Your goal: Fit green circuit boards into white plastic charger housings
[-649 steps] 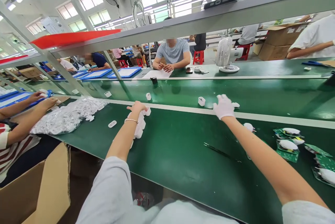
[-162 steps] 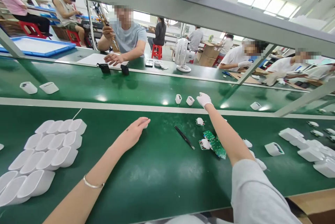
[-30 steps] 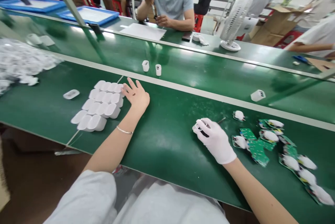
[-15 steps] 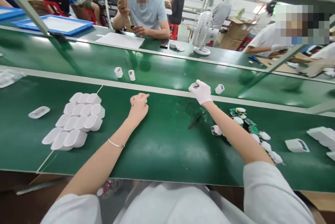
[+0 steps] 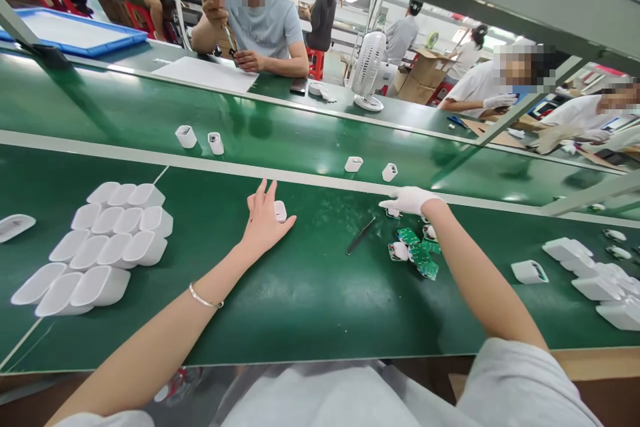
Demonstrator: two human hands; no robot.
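Observation:
My left hand (image 5: 260,222), bare with a bracelet at the wrist, is over the green bench with its fingers spread. A small white rounded-square part (image 5: 280,211) shows between its thumb and forefinger; whether it is touched I cannot tell. My right hand (image 5: 413,200), in a white glove, is open with its fingers stretched out to the left. Beneath it lies a pile of green circuit boards (image 5: 423,254) with white parts, partly hidden by the hand. It holds nothing that I can see. Dark tweezers (image 5: 361,235) lie between my hands.
Rows of open white housings (image 5: 113,247) stand at left. Filled housings (image 5: 353,164) stand on the strip behind the pale rail (image 5: 310,180). Another housing (image 5: 530,272) and several more lie at right. A fan (image 5: 370,70) and people at work are across the bench.
My right hand has let go of a white housing on the far strip and come back over the circuit boards. My left hand's fingers have spread from a curl. The view has shifted right.

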